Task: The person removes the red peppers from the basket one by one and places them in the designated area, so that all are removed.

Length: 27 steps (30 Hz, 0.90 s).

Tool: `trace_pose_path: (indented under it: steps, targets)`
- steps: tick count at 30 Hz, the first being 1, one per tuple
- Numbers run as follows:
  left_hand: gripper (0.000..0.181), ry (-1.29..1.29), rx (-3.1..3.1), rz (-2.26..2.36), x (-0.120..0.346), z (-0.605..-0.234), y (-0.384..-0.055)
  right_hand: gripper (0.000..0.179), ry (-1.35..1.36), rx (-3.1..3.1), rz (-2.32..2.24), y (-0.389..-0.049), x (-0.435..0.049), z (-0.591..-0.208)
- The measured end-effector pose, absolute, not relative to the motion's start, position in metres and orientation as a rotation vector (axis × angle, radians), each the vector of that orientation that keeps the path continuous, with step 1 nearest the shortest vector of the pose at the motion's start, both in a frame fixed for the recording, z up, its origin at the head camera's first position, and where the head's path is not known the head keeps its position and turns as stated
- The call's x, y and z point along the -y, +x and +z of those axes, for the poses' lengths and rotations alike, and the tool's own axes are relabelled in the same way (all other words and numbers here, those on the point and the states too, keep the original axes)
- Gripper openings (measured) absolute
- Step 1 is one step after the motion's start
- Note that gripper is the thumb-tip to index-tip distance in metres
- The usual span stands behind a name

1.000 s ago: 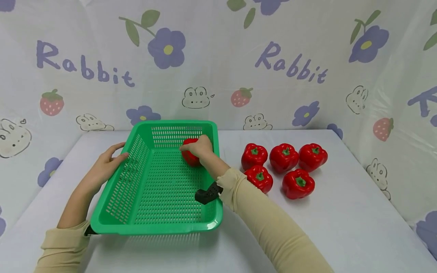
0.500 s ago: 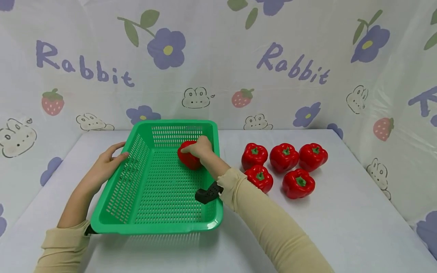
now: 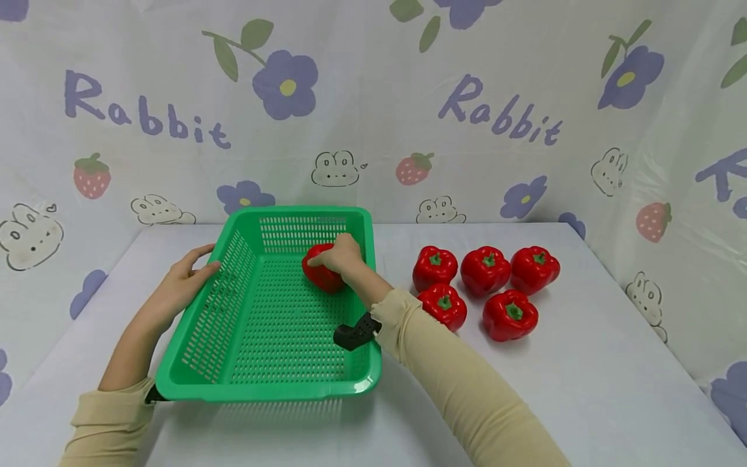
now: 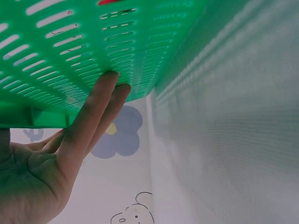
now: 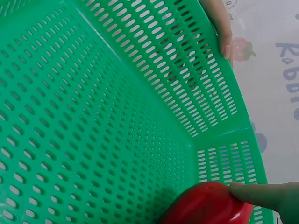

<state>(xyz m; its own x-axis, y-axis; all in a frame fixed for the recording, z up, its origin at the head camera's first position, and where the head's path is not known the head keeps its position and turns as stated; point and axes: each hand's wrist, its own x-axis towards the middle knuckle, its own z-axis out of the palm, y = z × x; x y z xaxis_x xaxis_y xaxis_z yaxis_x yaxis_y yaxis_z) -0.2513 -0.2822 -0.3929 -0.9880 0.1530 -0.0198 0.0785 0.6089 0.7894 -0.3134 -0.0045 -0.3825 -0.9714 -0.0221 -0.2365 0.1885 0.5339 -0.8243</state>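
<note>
A green plastic basket (image 3: pixel 286 324) with slotted walls stands on the left half of the table. My left hand (image 3: pixel 181 288) grips its left rim, thumb over the rim and fingers against the outer wall. In the left wrist view two long fingers (image 4: pixel 96 109) lie along the slotted wall. Inside the basket's far right corner, my right hand (image 3: pixel 344 256) holds a red bell pepper (image 3: pixel 321 275) from above, low over the basket floor. The right wrist view shows one fingertip (image 5: pixel 239 188) on the pepper's glossy side; the other fingers are out of that view.
Several red bell peppers (image 3: pixel 486 270) with green stems stand in a group right of the basket, on the white table (image 3: pixel 583 363). The right sleeve (image 3: pixel 455 370) passes over the basket's right rim. A printed curtain (image 3: pixel 373 97) hangs behind.
The bell pepper in the basket has shifted a little left and toward me under my right hand. My left hand and the basket have stayed in place.
</note>
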Motion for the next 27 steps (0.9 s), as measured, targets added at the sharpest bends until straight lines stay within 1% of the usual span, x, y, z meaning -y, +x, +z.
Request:
trace_pose_path:
  steps: [5, 9, 18, 27]
  targets:
    - [0.065, 0.19, -2.753, 1.309, 0.279, -0.394, -0.252, 0.064, 0.252, -2.458, -1.518, -0.315, 0.002, -0.382]
    - [0.065, 0.196, -2.741, 1.317, 0.279, -0.395, -0.252, 0.064, 0.286, -2.408, -1.597, -0.315, 0.003, -0.378]
    - [0.067, 0.212, -2.722, 1.351, 0.282, -0.391, -0.251, 0.061, 0.212, -2.319, -1.769, -0.305, 0.003, -0.361]
    - [0.065, 0.194, -2.728, 1.337, 0.283, -0.392, -0.251, 0.056, 0.075, -2.213, -1.926, -0.294, -0.01, -0.341]
